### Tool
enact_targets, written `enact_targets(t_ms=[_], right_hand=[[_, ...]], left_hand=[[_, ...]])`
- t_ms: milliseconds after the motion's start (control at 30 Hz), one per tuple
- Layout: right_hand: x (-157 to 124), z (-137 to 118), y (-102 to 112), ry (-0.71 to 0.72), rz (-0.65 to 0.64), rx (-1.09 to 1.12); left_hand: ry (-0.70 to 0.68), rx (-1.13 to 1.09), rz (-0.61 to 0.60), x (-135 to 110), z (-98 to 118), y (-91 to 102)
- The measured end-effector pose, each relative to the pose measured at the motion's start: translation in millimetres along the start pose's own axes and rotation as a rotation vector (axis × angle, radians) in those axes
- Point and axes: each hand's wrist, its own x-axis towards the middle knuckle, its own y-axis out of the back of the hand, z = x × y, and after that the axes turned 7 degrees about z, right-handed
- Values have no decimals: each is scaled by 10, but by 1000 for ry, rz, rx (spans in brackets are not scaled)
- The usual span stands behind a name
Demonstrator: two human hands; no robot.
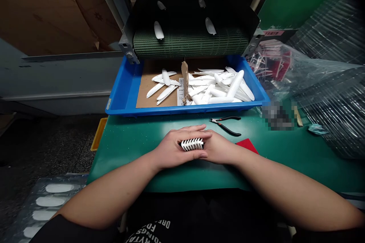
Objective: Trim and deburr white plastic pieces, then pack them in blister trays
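Both of my hands meet on the green table (pixel 137 140) and press a stack of several white plastic pieces (pixel 192 144) together on edge between them. My left hand (pixel 173 147) wraps over the stack from the left, fingers closed around it. From the right, my right hand (pixel 218 148) holds the other end. Only the ribbed edges of the pieces show between my fingers.
A blue tray (pixel 122 97) behind my hands holds loose white pieces on cardboard, split by a cardboard divider (pixel 185 81). A green conveyor belt (pixel 191 41) above it carries more pieces. Black cutters (pixel 226 124) and a red sheet (pixel 247 145) lie right of my hands. Clear bags (pixel 313 79) pile at right.
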Motion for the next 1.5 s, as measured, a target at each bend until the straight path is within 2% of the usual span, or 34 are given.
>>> enact_targets(t_ms=[200, 333, 467, 533, 600, 667, 733, 800, 867, 933, 1033, 1100, 1167, 1267, 1367, 1500], right_hand=[[35, 24, 1, 80, -46, -115], [65, 28, -28, 141, -25, -91], [57, -9, -69, 71, 21, -3], [26, -69, -13, -15, 4, 7], [-25, -178, 134, -80, 11, -79], [-94, -352, 338, -94, 87, -188], [-177, -585, 510, -68, 213, -212], [-271, -832, 555, -18, 347, -234], [-369, -1024, 433, 15, 340, -279], [-478, -1105, 180, 5, 164, -306], [-675, -1013, -276, -103, -130, -191], [-821, -877, -525, -253, -230, -9], [-950, -759, -691, -415, -285, 118], [-1057, -702, -794, -531, -308, 146], [-1046, -770, -785, -464, -322, 126], [-979, -874, -717, -386, -379, 57]], left_hand=[[-10, 4, -8, 13, -15, -17], [-47, 17, -8, 12, -36, -32], [42, -21, 38, 2, -32, -61], [142, -132, 112, 12, -9, -58], [251, -305, 265, 29, 52, -30], [322, -474, 446, 24, 170, 1], [384, -591, 523, -47, 335, -13], [508, -680, 449, -210, 495, -128], [675, -741, 292, -455, 597, -356], [790, -748, 127, -746, 619, -658], [912, -741, 145, -1172, 542, -1087], [1110, -792, 167, -1390, 476, -1263], [1207, -808, 143, -1537, 437, -1326], [1207, -821, 10, -1662, 428, -1273], [1192, -781, -148, -1731, 378, -1189], [956, -668, -316, -1767, 169, -1206]])
